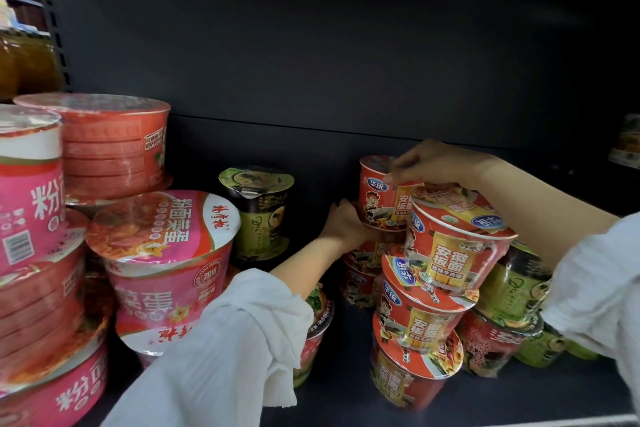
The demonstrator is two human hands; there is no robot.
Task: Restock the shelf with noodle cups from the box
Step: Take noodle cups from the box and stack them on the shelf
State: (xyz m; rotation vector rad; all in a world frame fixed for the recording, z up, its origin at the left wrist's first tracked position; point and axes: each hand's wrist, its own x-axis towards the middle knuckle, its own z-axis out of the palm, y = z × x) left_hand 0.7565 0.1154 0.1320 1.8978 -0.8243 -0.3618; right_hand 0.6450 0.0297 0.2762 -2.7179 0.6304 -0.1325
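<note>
A small red noodle cup sits on top of a rear stack of red cups deep on the dark shelf. My left hand cups its lower left side, and my right hand grips its lid from above. In front stands a stack of three red cups, its top cup tilted a little. The box is not in view.
Large pink and red noodle bowls are piled at the left. A green and black cup stands at the back middle, and more green cups are stacked at the right. The dark back wall is close behind.
</note>
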